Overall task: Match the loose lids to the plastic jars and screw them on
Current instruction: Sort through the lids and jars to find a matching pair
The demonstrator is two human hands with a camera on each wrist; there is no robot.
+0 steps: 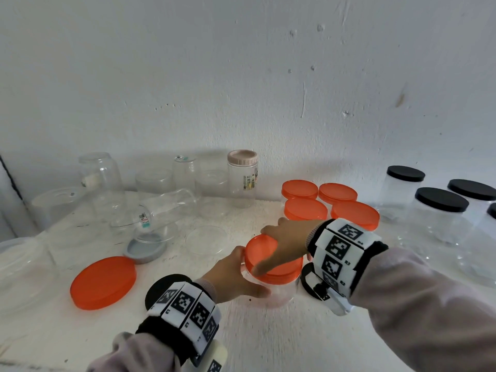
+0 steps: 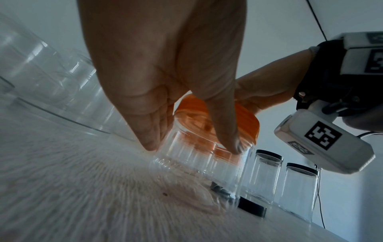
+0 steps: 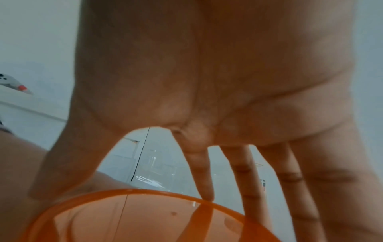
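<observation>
Head view, left to right: bare clear jars [image 1: 158, 200] and one loose orange lid [image 1: 103, 282] wait uncapped. At centre the left hand [image 1: 236, 275] grasps the jar [image 1: 279, 294] on the table — the right hand [image 1: 287, 242] spreads over its orange cap [image 1: 271, 264], seemingly mid-screwing. Orange-lidded jars [image 1: 330, 205] and black-lidded jars [image 1: 440, 210] stand finished, rightward.

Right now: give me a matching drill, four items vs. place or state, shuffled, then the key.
1. left hand
2. right hand
3. loose orange lid
4. pink-lidded jar

A. lies flat on the table, left of the hands
B. stands capped by the wall
C. grips the clear jar
D. spread over the orange lid

Pairs: 1-C, 2-D, 3-A, 4-B
</observation>
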